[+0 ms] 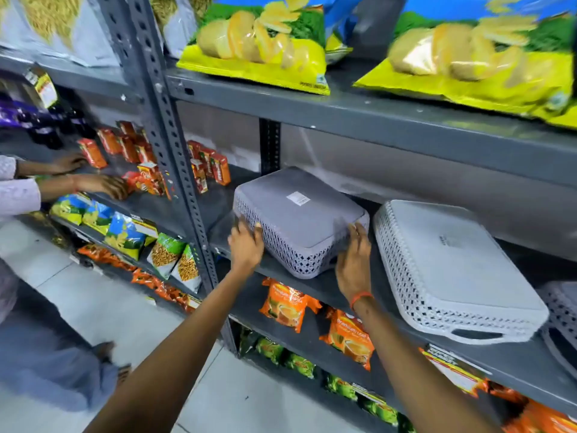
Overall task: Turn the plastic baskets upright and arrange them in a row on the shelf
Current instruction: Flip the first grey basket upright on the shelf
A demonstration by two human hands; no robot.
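Observation:
A dark grey plastic basket (299, 217) lies upside down on the grey metal shelf (505, 367), a white label on its base. My left hand (246, 248) presses against its near left corner, fingers on the lattice wall. My right hand (352, 264) lies against its near right side, fingers spread. To the right a larger light grey basket (452, 270) also lies upside down, its handle slot facing me. A third lattice basket (562, 310) shows partly at the right edge, mostly cut off.
Yellow chip bags (265, 48) fill the shelf above. Orange packets (287, 304) sit on the shelf below. A slotted upright post (175, 157) stands left of the baskets. Another person's hands (103, 185) handle small red boxes (215, 167) on the neighbouring shelf to the left.

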